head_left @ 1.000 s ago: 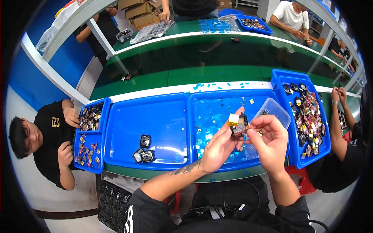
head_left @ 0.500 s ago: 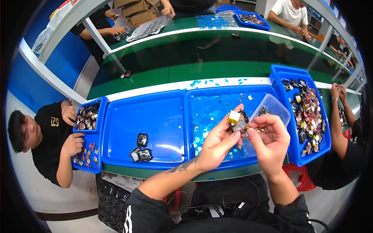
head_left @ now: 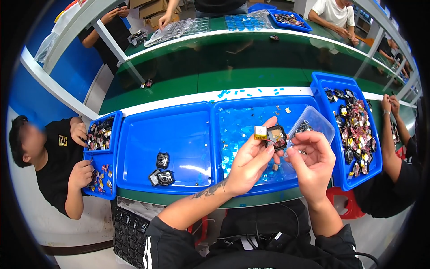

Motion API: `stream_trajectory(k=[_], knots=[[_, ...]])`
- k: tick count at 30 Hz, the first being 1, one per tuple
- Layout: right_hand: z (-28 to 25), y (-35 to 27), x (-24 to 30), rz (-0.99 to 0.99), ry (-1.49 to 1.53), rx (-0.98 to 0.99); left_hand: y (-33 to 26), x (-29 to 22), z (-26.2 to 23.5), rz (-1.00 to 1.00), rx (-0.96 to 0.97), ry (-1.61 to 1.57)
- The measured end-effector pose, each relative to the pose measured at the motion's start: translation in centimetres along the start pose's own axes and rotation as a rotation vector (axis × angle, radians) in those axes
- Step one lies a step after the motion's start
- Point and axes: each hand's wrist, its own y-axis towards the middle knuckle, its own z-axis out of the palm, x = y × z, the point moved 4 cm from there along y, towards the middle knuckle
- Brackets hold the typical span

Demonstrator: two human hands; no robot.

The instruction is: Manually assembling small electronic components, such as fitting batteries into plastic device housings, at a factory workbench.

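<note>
My left hand (head_left: 251, 163) grips a small black square device casing (head_left: 277, 137), its open inside facing up. From the casing a small white and yellow battery (head_left: 260, 132) hangs out to the left, with thin reddish wires showing at the casing's lower edge. Just right of the casing is my right hand (head_left: 311, 163), thumb and forefinger pinched together; whatever lies between them is too small to make out. Under both hands is a blue tray (head_left: 242, 179) scattered with blue film pieces. A clear plastic box (head_left: 324, 123) with small parts rests in it, partly behind my right hand.
A second blue tray (head_left: 165, 121) on the left holds a few black casings (head_left: 163, 177). At right, a blue bin (head_left: 377, 167) is heaped with circuit parts and batteries. Smaller blue bins (head_left: 117, 134) stand far left by a co-worker's hands (head_left: 80, 172). A white ledge (head_left: 188, 99) runs behind.
The casing has turned in my left hand, so its inside shows, and the battery has swung left. My right fingertips have parted slightly from it. Across the bench, a co-worker's hand has moved left.
</note>
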Motion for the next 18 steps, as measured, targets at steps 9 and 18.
stream_trajectory(k=[9, 18], knots=[[0.13, 0.43, -0.37, 0.002, -0.05, 0.039, 0.16, 0.12, -0.01, 0.03, 0.023, -0.026], [0.29, 0.89, -0.64, 0.026, -0.025, 0.054, -0.06, 0.29, 0.16, 0.027, 0.045, -0.021]])
